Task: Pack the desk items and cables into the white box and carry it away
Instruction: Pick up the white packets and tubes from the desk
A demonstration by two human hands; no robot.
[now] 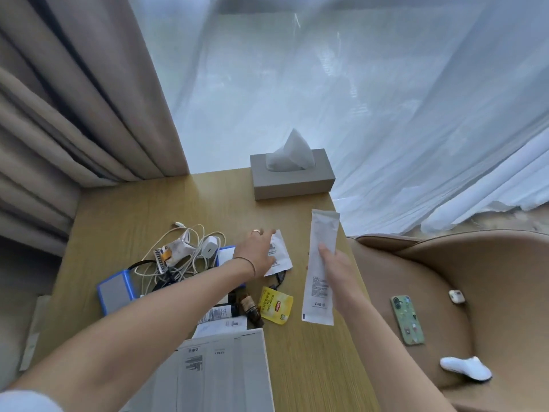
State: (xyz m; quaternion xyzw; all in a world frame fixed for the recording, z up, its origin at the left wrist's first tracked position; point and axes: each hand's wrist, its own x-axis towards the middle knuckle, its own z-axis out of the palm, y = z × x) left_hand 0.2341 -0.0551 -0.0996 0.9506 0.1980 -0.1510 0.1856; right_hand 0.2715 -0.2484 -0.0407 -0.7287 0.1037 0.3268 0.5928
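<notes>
Gathering stage, nothing carried off yet. Right hand (335, 270) is up over the desk (312, 367) w/ a long white sachet (320, 263) pinched between thumb and fingers, held upright near the desk's right edge. Left hand (258, 251) is reaching out, fingers laid on a small white packet (280, 254) lying flat on the wood; whether they've curled under it yet, can't tell from this angle. White box (219, 370) sits at the near edge, below the left forearm, so both packets look bound there. Next move, I'd say: lift the small packet, bring both hands back and drop them in. Then the rest: cable tangle w/ white charger (209, 243) to the left, yellow tea bag (274, 304), small brown bottle (251, 309), all not yet packed. Cables will prob need bunching before they fit.
</notes>
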